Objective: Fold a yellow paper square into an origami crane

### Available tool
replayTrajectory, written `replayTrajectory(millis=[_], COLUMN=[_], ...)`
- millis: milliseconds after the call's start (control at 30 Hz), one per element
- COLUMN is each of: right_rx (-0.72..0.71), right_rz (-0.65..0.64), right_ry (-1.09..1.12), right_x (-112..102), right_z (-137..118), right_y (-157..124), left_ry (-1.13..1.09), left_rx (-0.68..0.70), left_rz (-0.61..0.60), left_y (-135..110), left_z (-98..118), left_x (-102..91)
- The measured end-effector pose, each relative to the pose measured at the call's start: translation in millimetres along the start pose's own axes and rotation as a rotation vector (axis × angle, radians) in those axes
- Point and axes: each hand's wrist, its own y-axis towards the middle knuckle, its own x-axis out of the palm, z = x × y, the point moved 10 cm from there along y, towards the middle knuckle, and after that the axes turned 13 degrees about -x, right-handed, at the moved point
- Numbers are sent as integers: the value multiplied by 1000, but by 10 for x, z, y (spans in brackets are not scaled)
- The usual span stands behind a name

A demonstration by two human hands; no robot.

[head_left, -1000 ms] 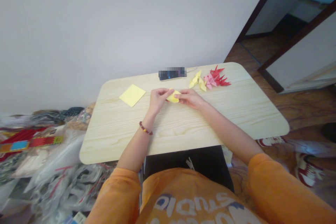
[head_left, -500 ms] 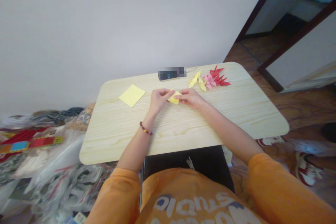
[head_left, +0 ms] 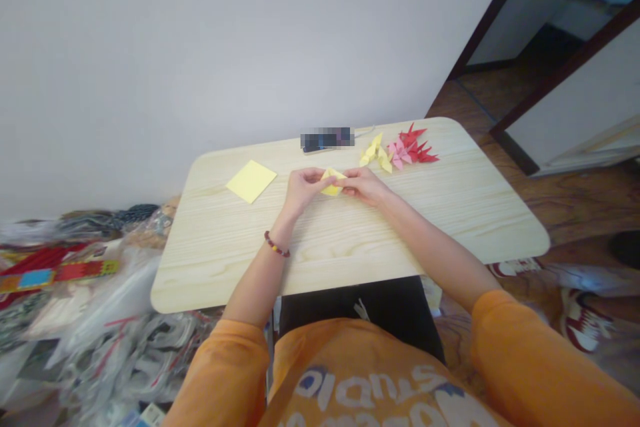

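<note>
Left hand and right hand have brought their thumbs closer together since the earlier frame, over a folded yellow paper whose outline now looks more peaked. Both grips are closed on it, left hand pinching the left side, right hand the right. It is held over the middle of the table, toward the far edge; contact with the surface cannot be confirmed. Two-sided hold appears intended to steady so small a piece under thumb pressure. Flat yellow sheet lies to the left, presumably within reach. Yellow paper figures, beside pink and red ones, sit grouped far right, likely set aside from the handwork.
</note>
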Motion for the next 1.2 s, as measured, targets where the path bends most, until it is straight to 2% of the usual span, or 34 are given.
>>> replayTrajectory(millis=[200, 333, 733, 900, 967, 1067, 1200], right_rx=[17, 21, 13, 13, 14, 0, -29], right_rz=[-30, -54, -55, -71, -70, -68, -92], right_ry=[15, 29, 0, 21, 12, -41, -160], right_x=[24, 41, 53, 94, 88, 49, 1], right_z=[2, 11, 27, 26, 23, 7, -23], right_y=[-2, 1, -12, -17, -15, -2, 22], left_ry=[-105, -131, -46, -28, -5, 36, 76], left_rx=[-97, -117, -29, 26, 46, 40, -32], left_rz=[-31, -38, 35, 166, 182, 122, 24], left_y=[45, 46, 39, 8, -6, -12, -4], left_z=[-131, -143, -80, -10, 26, 54, 18], left_x=[1, 15, -30, -116, -127, -87, -44])
